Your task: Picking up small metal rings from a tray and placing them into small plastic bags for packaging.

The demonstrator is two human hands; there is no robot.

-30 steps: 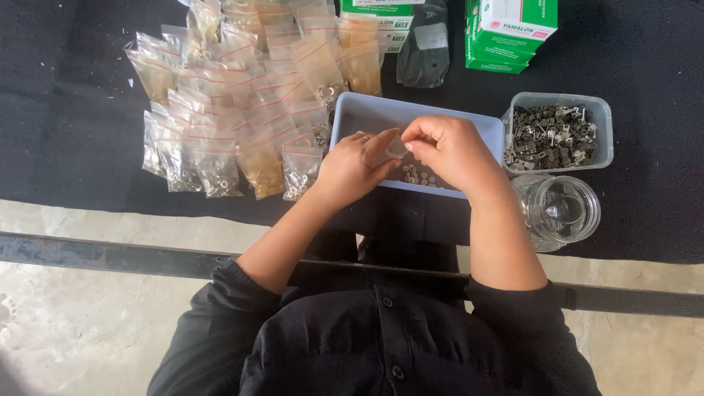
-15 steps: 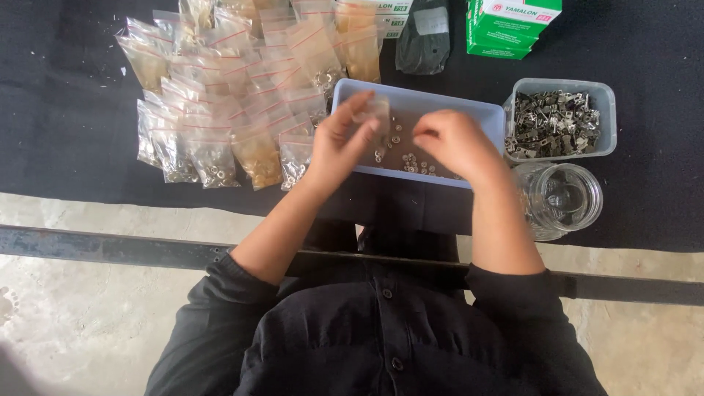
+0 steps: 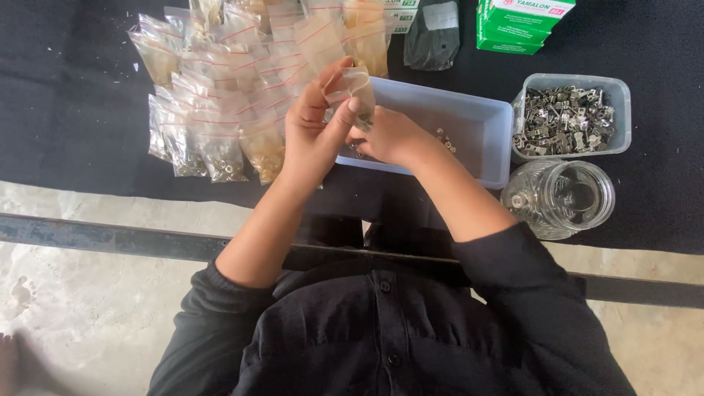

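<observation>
- My left hand [image 3: 312,136] holds a small clear bag [image 3: 352,84] up between my thumb and fingers, pinching it tight.
- The small clear bag is thin, shiny plastic with a red line near its top, and it sits just above the near left corner of the long tub [image 3: 469,128].
- My right hand [image 3: 389,136] is right beside my left hand, touching the bottom of the bag. Its fingers are curled in, but I cannot tell if they are gripping anything.
- The long tub is pale, see-through plastic with straight walls, and a few tiny metal bits [image 3: 444,139] lie on its floor, just past my right hand.
- To the left of my hands is a pile of filled bags [image 3: 220,95]. They are the same thin plastic, crinkly, with red lines, and they lie on top of each other.
- To the right is a square tub [image 3: 612,88] full of small grey metal pieces [image 3: 561,121], all jumbled and shiny.
- Near the square tub, closer to me, a round glass jar [image 3: 561,198] lies on its side with bumpy, clear walls.
- At the far edge stand a green and white box [image 3: 517,22] and a dark bag [image 3: 433,37].
- All of this rests on a desk [image 3: 73,88] covered with a soft black cloth.
</observation>
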